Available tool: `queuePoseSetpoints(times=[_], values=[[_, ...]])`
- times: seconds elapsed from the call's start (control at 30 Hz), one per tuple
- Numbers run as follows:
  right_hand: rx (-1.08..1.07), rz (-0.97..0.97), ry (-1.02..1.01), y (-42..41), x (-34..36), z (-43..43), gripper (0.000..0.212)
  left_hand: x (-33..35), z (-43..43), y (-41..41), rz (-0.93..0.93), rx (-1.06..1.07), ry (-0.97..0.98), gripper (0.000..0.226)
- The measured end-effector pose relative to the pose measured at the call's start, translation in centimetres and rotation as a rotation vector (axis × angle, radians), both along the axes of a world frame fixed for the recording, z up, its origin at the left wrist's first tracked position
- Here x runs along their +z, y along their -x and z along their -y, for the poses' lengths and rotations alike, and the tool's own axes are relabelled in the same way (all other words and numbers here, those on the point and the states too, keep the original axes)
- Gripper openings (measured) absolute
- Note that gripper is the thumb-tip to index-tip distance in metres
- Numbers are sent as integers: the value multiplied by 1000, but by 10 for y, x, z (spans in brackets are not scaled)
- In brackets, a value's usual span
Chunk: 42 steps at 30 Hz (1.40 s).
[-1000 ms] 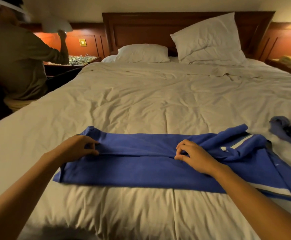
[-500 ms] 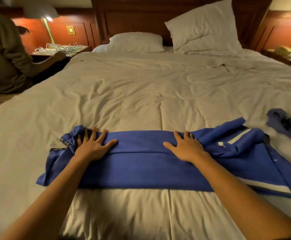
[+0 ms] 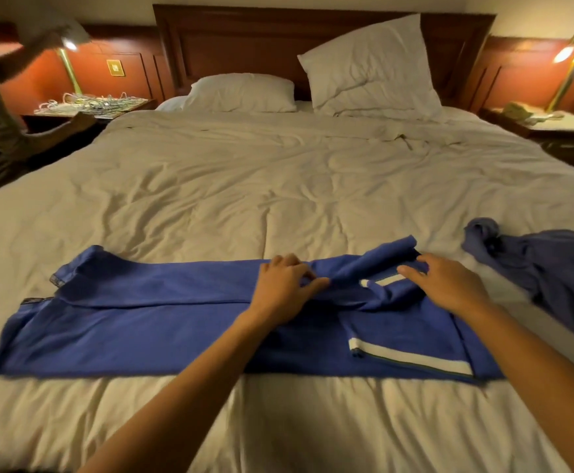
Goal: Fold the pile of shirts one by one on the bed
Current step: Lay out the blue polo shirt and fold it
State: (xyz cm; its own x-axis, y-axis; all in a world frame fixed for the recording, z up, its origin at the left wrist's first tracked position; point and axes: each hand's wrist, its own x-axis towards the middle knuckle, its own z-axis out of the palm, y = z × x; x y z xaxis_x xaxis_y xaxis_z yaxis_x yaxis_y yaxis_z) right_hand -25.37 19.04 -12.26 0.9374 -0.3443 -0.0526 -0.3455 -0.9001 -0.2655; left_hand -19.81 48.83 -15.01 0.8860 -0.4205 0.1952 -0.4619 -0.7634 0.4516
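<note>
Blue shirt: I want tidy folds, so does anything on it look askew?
Yes. The blue shirt is mostly flat, but the sleeve between the left hand and right hand is bunched and twisted, and its far left corner curls up.

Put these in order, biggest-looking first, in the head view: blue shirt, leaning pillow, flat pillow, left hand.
1. blue shirt
2. leaning pillow
3. flat pillow and left hand look about alike. The hand is much nearer the camera, so I won't rank them.
</note>
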Motion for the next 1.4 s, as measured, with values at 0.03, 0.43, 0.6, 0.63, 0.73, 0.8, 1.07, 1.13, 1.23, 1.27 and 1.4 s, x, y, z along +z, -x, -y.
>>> queuePoseSetpoints(times=[0.03,0.43,0.6,0.63,0.73,0.8,1.07,1.13,1.23,1.27,1.4], values=[[-6,-20,17,-1,1,3,59,5,25,5,-70,-46,19,48],[-48,174,-324,14,-3,22,78,39,112,24,-616,-95,720,16],[-70,316,-846,21,8,16,101,75,100,26,-1002,-36,1002,24],[-26,343,-880,21,13,11,106,80,95,25,-1038,-28,1036,31],[27,280,-917,15,24,2,88,90,80,19,-1046,8,1129,40],[-34,156,-949,8,24,0,97,89,74,15,-1046,35,1155,46],[60,268,-1185,4,31,-6,59,72,69,6,-934,-46,1203,40],[53,473,-1212,1,34,-7,52,74,69,3,-866,-94,1237,30],[16,722,-1128,-9,34,-6,6,68,72,-4,-814,-168,1202,23],[-2,754,-1088,-12,31,-5,4,62,72,-8,-788,-129,1133,21],[90,522,-853,-18,5,-7,50,27,74,-11,-717,108,769,40]])
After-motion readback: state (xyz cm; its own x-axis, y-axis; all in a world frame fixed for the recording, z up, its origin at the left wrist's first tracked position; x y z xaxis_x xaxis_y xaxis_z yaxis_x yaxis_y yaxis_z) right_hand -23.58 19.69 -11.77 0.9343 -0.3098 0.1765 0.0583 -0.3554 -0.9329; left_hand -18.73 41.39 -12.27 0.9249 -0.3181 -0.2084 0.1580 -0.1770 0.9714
